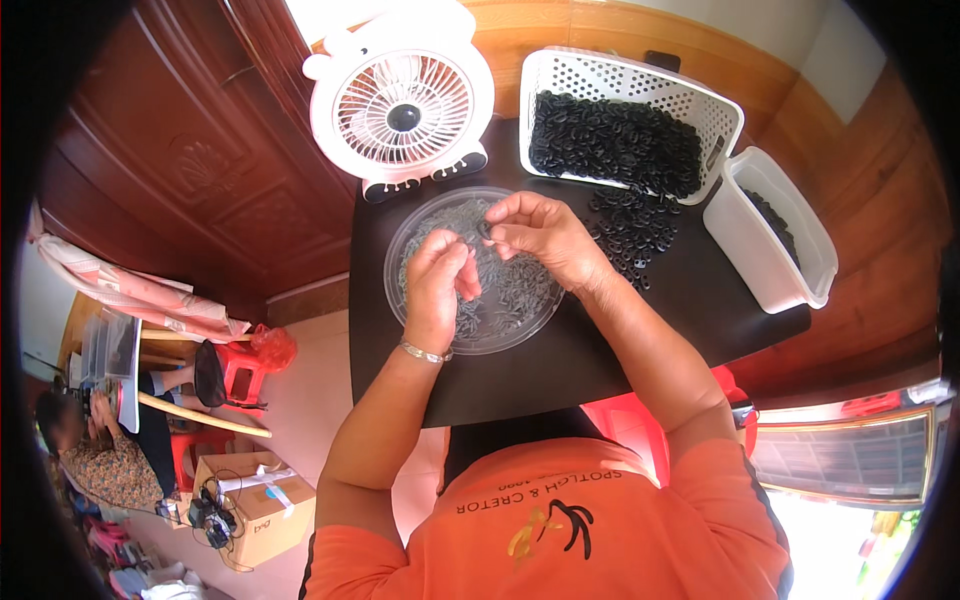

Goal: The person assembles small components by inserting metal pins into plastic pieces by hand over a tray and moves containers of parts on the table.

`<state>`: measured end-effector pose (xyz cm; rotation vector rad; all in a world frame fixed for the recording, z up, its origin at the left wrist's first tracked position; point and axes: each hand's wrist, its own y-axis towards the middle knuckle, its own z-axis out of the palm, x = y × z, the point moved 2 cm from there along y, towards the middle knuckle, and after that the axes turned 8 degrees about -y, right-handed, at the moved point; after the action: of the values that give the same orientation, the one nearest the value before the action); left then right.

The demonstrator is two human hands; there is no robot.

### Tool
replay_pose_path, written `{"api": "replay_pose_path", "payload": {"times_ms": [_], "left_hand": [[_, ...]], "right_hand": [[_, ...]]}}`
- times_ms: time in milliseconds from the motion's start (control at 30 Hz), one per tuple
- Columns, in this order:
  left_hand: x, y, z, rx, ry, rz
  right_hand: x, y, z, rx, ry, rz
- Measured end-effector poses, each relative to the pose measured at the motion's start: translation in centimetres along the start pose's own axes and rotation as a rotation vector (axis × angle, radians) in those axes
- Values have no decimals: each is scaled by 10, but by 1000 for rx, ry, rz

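Observation:
My left hand hovers over a clear round plate that holds a heap of small dark pieces. Its fingers are pinched together around one small piece, which I can barely make out. My right hand is just beside it over the plate's right half, thumb and forefinger closed on a small black ring. The two hands almost touch at the fingertips. A loose pile of black rings lies on the black table right of the plate.
A white perforated basket full of black rings stands at the back. A white tub sits at the right edge. A white desk fan stands behind the plate. A seated person, red stools and a cardboard box are at lower left.

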<state>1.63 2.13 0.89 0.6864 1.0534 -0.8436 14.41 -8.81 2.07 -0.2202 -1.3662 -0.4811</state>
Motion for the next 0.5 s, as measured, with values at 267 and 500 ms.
{"api": "replay_pose_path", "payload": {"times_ms": [267, 500], "left_hand": [[1, -1, 1, -45, -3, -4], [2, -1, 2, -39, 39, -17]], "right_hand": [[4, -3, 9, -67, -152, -52], [5, -4, 8, -62, -202, -68]]}}
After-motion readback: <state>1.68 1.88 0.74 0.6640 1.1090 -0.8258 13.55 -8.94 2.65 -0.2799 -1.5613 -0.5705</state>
